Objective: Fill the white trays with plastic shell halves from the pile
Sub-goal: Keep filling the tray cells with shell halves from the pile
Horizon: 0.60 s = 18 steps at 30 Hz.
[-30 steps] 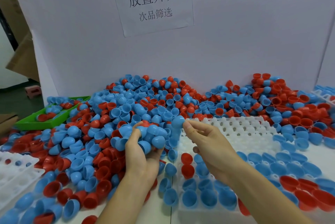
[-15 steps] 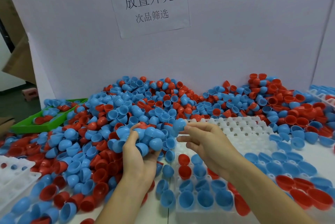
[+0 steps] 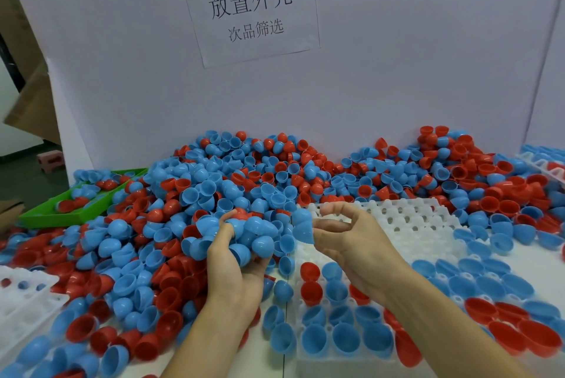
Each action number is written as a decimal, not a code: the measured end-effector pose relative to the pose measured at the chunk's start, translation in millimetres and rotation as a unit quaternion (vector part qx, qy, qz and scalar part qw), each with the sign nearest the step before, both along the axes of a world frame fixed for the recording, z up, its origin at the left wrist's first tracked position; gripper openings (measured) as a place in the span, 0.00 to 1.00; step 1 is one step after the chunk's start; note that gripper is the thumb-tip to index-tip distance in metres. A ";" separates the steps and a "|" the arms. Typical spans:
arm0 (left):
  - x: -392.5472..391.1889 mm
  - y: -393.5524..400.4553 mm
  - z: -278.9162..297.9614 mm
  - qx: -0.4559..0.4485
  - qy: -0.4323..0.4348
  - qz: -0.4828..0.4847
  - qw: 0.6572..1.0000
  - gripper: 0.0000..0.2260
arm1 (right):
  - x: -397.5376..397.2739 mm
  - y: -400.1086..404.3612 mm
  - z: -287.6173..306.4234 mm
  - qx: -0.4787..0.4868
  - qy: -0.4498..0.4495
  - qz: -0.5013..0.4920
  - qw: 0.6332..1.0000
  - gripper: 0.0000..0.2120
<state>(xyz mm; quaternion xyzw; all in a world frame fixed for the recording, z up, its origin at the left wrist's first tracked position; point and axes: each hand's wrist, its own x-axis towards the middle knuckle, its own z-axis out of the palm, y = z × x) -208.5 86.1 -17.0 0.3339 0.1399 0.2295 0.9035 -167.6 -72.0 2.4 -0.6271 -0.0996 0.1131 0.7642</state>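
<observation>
My left hand (image 3: 235, 273) is raised over the table and its curled fingers grasp a bunch of blue shell halves (image 3: 244, 234), several of them stacked against my palm and thumb. My right hand (image 3: 351, 243) is just beside it, to the right. Its thumb and the tips of the fingers pinch one single blue shell half (image 3: 302, 224), which stands on its side between the two hands, close to the bunch.

Under my right hand lies the white tray (image 3: 406, 221). Its far part shows bare white pockets, and in the near part many pockets hold blue and red halves, open side up. One more white tray (image 3: 27, 301) lies at the left edge, with only a few small pieces in it.

The big pile (image 3: 275, 182) of blue and red shell halves covers the table behind and to the left of my hands, up to the white board (image 3: 397, 71). On this board hangs a paper sign (image 3: 249, 7) with printed characters. A green tray (image 3: 61, 215) with some halves inside stands far left, behind the pile.
</observation>
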 end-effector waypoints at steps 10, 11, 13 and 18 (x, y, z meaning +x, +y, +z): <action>0.8 1.0 -1.1 0.001 -0.001 -0.003 1.000 0.07 | 0.8 -9.1 10.6 -0.066 -0.082 -0.006 0.994 0.19; 1.1 1.4 -1.4 0.003 -0.001 -0.003 1.000 0.07 | 4.5 -14.8 15.7 -0.087 -0.103 -0.020 0.991 0.20; 1.7 1.8 -1.9 0.006 -0.001 -0.004 1.000 0.07 | 16.1 -31.8 27.7 -0.168 -0.163 -0.050 0.971 0.21; 2.9 0.7 -3.3 0.029 -0.003 -0.004 1.000 0.06 | 52.7 -98.7 42.1 -0.469 -0.268 -0.052 0.840 0.26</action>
